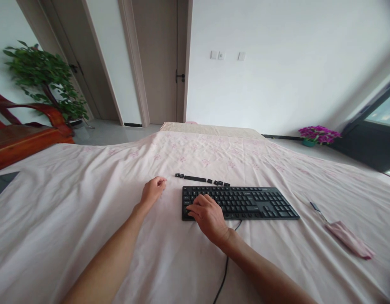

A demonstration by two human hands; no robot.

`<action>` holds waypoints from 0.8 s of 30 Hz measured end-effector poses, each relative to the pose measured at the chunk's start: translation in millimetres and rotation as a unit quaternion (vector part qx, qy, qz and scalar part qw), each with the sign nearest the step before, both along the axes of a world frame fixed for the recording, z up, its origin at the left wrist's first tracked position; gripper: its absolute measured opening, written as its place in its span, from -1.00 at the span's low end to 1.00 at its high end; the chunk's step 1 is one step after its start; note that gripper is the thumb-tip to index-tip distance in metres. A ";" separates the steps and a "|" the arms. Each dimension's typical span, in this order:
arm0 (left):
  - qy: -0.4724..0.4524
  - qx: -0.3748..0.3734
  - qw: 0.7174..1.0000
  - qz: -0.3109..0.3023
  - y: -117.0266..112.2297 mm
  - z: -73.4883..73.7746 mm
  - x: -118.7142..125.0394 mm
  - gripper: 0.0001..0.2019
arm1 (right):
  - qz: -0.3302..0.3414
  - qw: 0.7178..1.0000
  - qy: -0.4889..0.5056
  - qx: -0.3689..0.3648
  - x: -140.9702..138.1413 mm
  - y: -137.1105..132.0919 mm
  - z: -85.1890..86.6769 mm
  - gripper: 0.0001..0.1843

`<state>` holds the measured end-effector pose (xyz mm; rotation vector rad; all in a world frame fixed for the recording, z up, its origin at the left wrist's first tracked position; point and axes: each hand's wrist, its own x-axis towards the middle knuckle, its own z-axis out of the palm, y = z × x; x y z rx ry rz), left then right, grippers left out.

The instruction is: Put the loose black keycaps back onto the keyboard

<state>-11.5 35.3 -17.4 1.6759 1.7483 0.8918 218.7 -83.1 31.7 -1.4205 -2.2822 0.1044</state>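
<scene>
A black keyboard (245, 202) lies on the pale pink cloth, its lower left part covered by my right hand (209, 215). That hand's thumb and bent fingers come close together at the lower left keys; anything between them is hidden. Left of the keyboard, my left hand (153, 190) rests low over the cloth with its fingers curled into a pinch. What it holds, if anything, is too small to make out. Behind the keyboard's back edge, a long black space bar keycap (195, 179) and several small square keycaps (216, 183) lie in a loose row.
The keyboard's black cable (227, 270) runs toward me beneath my right forearm. On the right are a small tool (315, 207) with a thin wire end and a pink cloth pouch (350, 239). A dark flat object (3, 184) lies at the far left, near a wooden chair (33, 126).
</scene>
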 end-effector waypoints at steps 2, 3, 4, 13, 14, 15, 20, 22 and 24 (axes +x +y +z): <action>0.038 0.023 0.999 -0.001 -1.7 2.5 1.8 -0.75 | 0.005 1.000 -0.013 0.004 -1.4 -0.5 -1.3 -0.87; 0.051 0.028 0.998 -0.001 -2.5 3.9 2.5 -0.76 | 0.008 1.000 -0.019 0.005 -2.0 -0.9 -1.8 -0.88; 0.058 0.030 0.998 0.000 -3.2 5.0 3.0 -0.76 | 0.012 1.000 -0.023 0.006 -2.5 -1.5 -2.1 -0.89; 0.085 0.016 0.996 0.000 -4.4 6.1 2.3 -0.74 | 0.021 0.997 -0.067 0.011 -7.9 -4.3 -2.6 -0.80; 0.088 0.016 0.996 0.000 -4.8 6.7 2.7 -0.74 | 0.021 0.997 -0.073 0.011 -8.6 -4.3 -2.7 -0.79; 0.091 0.015 0.996 0.001 -5.3 7.4 3.1 -0.74 | 0.023 0.996 -0.081 0.012 -9.3 -4.5 -3.0 -0.78; 0.104 0.014 0.994 0.004 -7.3 10.1 4.9 -0.74 | 0.036 0.987 -0.147 0.052 -16.5 -11.6 -5.1 -0.87; 0.108 0.020 0.994 0.002 -7.3 9.8 4.9 -0.74 | 0.043 0.980 -0.177 0.077 -20.2 -16.6 -5.4 -0.90; 0.109 0.028 0.994 -0.001 -6.8 8.7 4.6 -0.74 | 0.057 0.973 -0.202 0.094 -23.3 -21.3 -4.7 -0.90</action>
